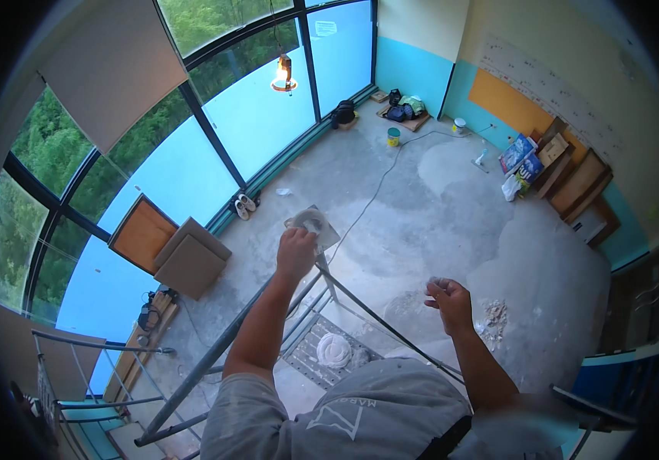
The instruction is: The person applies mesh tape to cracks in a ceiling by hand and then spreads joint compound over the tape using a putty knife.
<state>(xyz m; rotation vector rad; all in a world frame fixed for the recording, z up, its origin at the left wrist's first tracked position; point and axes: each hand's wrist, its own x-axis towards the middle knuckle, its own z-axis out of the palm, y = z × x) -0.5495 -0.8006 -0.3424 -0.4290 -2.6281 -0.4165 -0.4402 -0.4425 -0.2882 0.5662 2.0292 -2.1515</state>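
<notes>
My left hand (296,253) grips a pale round object with a greyish middle (313,224) over a square grey plate (328,236); I cannot tell exactly what they are. My right hand (450,303) is raised to the right, fingers closed round a small greyish thing (435,282) too small to name. Beneath my arms is the metal scaffold (234,337), with a rail running diagonally between my hands. Below, on its perforated platform (306,345), sits a white bucket or coiled item (334,350); I cannot tell which.
A cable (375,196) crosses the dusty floor. Rubble (494,318) lies right of the scaffold. Boards and bags (544,180) lean on the right wall. Panels (191,261) stand by the windows. A lit lamp (283,75) hangs ahead. Shoes (243,205) and cans (393,137) sit further off.
</notes>
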